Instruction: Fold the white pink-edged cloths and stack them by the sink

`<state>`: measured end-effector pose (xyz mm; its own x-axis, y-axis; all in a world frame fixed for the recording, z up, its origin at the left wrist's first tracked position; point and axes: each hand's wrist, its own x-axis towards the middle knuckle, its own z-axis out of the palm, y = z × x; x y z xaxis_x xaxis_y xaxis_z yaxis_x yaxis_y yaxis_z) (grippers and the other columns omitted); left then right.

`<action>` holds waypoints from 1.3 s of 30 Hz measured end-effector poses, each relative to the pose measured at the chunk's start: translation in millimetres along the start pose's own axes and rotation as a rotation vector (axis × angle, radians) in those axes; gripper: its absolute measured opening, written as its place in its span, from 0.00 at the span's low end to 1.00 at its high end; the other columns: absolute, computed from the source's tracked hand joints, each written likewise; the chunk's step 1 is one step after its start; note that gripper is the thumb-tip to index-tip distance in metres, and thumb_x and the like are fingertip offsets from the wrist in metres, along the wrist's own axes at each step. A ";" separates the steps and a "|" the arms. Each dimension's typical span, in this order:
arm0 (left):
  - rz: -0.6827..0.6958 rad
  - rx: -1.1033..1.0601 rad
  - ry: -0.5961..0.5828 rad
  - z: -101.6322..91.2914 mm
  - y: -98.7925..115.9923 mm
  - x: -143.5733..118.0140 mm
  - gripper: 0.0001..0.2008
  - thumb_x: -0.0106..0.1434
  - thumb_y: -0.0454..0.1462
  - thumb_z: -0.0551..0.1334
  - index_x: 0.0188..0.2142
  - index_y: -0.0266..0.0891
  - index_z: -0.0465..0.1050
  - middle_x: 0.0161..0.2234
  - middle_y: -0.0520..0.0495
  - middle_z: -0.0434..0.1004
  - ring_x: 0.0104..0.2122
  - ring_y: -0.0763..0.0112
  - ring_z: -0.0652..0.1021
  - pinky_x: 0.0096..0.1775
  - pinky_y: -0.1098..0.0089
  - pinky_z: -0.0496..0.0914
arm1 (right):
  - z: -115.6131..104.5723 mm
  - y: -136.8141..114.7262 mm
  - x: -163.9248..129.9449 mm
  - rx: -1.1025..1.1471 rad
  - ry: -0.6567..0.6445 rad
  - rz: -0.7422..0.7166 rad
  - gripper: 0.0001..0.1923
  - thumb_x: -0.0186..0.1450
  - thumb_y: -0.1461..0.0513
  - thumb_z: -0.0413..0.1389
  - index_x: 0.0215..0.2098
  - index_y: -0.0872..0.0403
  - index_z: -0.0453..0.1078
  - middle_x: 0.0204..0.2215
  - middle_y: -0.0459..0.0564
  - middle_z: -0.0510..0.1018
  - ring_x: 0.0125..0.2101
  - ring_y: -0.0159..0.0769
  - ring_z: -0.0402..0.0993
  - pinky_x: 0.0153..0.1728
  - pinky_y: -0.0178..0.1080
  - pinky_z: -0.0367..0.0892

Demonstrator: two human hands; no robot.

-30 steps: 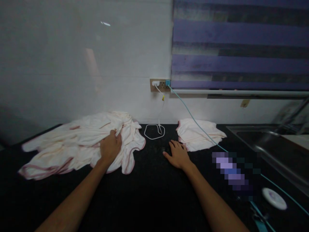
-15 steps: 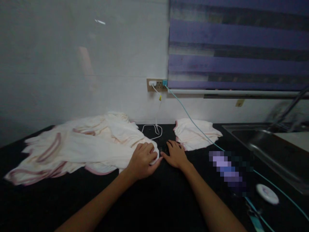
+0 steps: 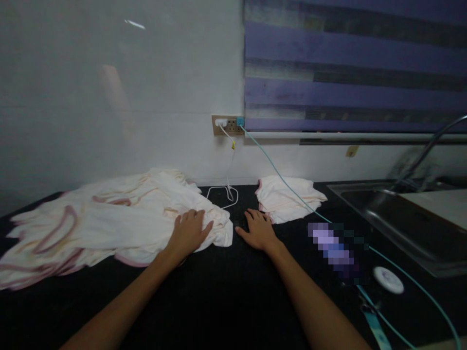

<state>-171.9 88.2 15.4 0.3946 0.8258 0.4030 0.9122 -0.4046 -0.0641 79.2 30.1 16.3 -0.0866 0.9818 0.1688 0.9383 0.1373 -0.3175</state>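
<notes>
A heap of white cloth garments with pink trim (image 3: 124,218) is spread over the left of the black countertop (image 3: 219,301). On the near right part of that heap rests my left hand (image 3: 189,233), palm down with its fingers apart. My right hand (image 3: 258,229) lies flat on the countertop to the right of the heap, fingers spread, holding nothing. Just beyond it is a smaller folded white cloth with pink edging (image 3: 288,197); the fingertips are close to its near left corner, and I cannot tell if they touch.
A wall socket (image 3: 231,125) holds a white plug and a teal one. The teal cable (image 3: 272,163) runs over the small cloth and across the counter. A white round object (image 3: 388,280), a lanyard (image 3: 375,323) and a sink (image 3: 412,223) are on the right. A blurred-out item lies nearby.
My left hand has let go of the heap's right edge, opened, and moved left onto the cloth. My right hand stays flat on the counter. The view has shifted slightly right.
</notes>
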 end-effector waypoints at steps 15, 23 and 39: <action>0.370 -0.515 0.231 -29.4 38.9 -10.2 0.12 0.73 0.39 0.55 0.53 0.40 0.68 0.46 0.41 0.77 0.47 0.58 0.78 0.49 0.57 0.73 | 0.9 -30.9 -3.6 0.719 0.017 -0.474 0.22 0.69 0.60 0.55 0.61 0.54 0.65 0.58 0.54 0.74 0.56 0.41 0.71 0.61 0.44 0.63; 0.501 -0.537 0.326 -30.8 43.0 -15.1 0.32 0.70 0.34 0.58 0.70 0.39 0.50 0.63 0.30 0.67 0.62 0.48 0.72 0.59 0.47 0.73 | 0.6 -40.2 -6.2 1.127 0.030 -0.325 0.23 0.70 0.47 0.56 0.55 0.53 0.70 0.48 0.52 0.80 0.46 0.40 0.77 0.50 0.42 0.71; 0.551 -0.428 0.379 -42.8 55.3 -21.6 0.42 0.65 0.35 0.64 0.74 0.38 0.45 0.66 0.30 0.65 0.66 0.44 0.67 0.67 0.37 0.59 | 8.0 -64.1 -5.6 1.494 0.014 -0.163 0.29 0.61 0.36 0.59 0.36 0.54 0.75 0.30 0.47 0.76 0.33 0.35 0.71 0.38 0.38 0.70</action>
<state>-134.7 31.2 42.2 0.6423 0.3043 0.7034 0.4450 -0.8953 -0.0190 16.8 16.8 28.3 -0.1421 0.9428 0.3015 -0.2783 0.2543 -0.9262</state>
